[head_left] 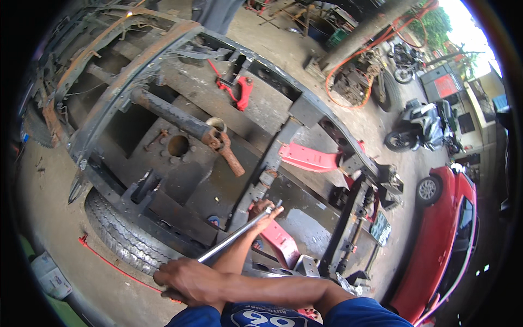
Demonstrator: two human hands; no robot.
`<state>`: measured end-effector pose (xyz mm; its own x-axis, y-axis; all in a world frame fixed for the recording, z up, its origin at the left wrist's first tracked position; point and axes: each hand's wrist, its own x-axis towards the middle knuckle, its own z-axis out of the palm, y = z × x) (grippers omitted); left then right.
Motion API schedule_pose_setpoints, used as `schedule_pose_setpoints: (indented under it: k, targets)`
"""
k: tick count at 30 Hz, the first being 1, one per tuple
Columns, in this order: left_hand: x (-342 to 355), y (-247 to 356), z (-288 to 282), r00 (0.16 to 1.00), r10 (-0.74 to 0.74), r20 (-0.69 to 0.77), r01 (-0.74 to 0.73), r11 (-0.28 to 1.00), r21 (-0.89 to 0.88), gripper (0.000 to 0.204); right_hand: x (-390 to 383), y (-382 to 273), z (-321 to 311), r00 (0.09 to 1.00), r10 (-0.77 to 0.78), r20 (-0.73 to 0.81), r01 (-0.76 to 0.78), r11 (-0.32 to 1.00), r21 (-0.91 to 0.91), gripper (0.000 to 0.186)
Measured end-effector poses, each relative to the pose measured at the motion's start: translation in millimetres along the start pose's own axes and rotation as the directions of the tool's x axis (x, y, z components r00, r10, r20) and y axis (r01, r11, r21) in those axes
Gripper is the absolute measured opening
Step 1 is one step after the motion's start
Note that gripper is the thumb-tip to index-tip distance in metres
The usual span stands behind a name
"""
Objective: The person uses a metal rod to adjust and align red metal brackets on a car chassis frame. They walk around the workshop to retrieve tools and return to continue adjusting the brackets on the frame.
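Observation:
A long silver metal wrench [231,240] slants up to the right over the dark chassis frame. My right arm crosses over my left, and my right hand [190,280] is closed round the wrench's lower end. My left hand [263,214] grips the upper end, close against the black crossmember [261,182]. What the wrench's tip bears on is hidden by the fingers. Just below my left hand is a red bracket [280,242]; another red bracket [310,158] is fixed farther along the frame.
A rusty driveshaft [174,114] crosses the frame's open middle. Beside the frame's left rail stands a tire [120,234], with a thin red rod [117,265] on the floor. A red jack stand [242,90] is inside the far rail. A red car [436,245] and motorcycles [422,125] stand right.

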<state>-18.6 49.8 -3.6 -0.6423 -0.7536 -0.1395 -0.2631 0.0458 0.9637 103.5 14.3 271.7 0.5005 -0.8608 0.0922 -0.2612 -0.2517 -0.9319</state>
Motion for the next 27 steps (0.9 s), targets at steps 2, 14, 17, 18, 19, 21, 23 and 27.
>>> schedule_pose_setpoints:
  k: [2, 14, 17, 18, 19, 21, 23, 27]
  targets:
    - [-1, -3, 2, 1.000, 0.005, 0.004, -0.005, 1.000, 0.003, 0.039, -48, -31, -17, 0.984, -0.006, -0.178, 0.002, 1.000, -0.022, 0.021]
    - [-4, -22, -10, 0.994, 0.019, 0.111, -0.027, 0.997, 0.076, 0.023, -385, 35, -107, -0.440, 0.394, -0.807, 0.215, 0.919, 0.332, 0.027]
    - [-6, -11, -13, 0.980, -0.087, 0.178, 0.051, 0.978, 0.201, 0.032, -458, 135, -106, -0.669, 0.633, -0.390, 0.592, 0.771, 0.236, 0.022]
    - [-8, -7, -15, 0.972, -0.078, 0.220, 0.032, 0.979, 0.203, 0.036, -475, 166, -104, -0.700, 0.684, -0.204, 0.653, 0.729, 0.206, 0.021]
    - [-9, -2, -16, 0.969, -0.043, 0.245, 0.000, 0.985, 0.170, 0.039, -490, 193, -103, -0.668, 0.711, -0.220, 0.670, 0.703, 0.237, 0.022]
    - [-12, 5, -20, 0.967, 0.089, 0.239, -0.122, 0.984, 0.127, 0.044, -504, 237, -109, -0.653, 0.730, -0.200, 0.641, 0.674, 0.367, 0.025]
    - [-15, 7, -23, 0.957, 0.165, 0.238, -0.192, 0.977, 0.094, 0.045, -502, 267, -137, -0.527, 0.808, -0.265, 0.663, 0.585, 0.467, 0.021]
    - [-17, -1, -16, 0.960, 0.155, 0.235, -0.169, 0.985, 0.043, 0.040, -435, 299, -249, -0.270, 0.800, -0.536, 0.363, 0.600, 0.713, 0.015]
